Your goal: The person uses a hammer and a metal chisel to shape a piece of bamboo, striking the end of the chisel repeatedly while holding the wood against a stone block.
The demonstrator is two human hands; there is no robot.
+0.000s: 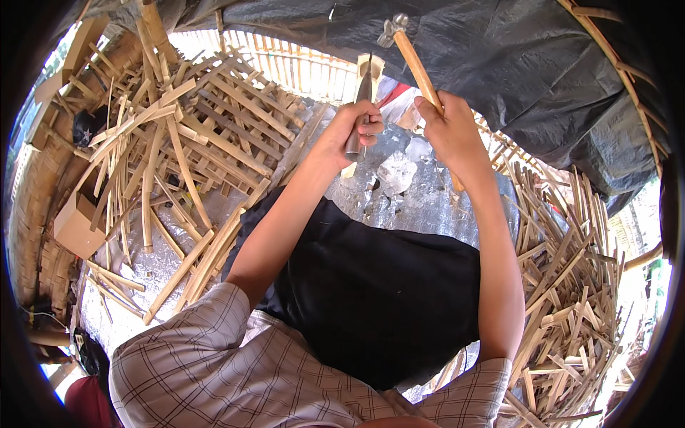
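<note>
My right hand is closed around the wooden handle of a hammer, its rounded metal head raised to the upper left. To its left, my left hand wraps round a slim pointed metal tool, narrow dark tip upward. The tool's rounded lower end sticks out beneath my fingers. Behind it stands a pale strip of wood or bamboo, whose lower part shows again under the hand; whether my fingers also grip it, I cannot tell. A whitish lump lies on the grey, worn surface between my hands.
A lattice of bamboo slats with loose strips on it fills the left side. More strips are heaped at the right. A cardboard box sits at far left. Dark plastic sheeting hangs ahead. Black cloth covers my lap.
</note>
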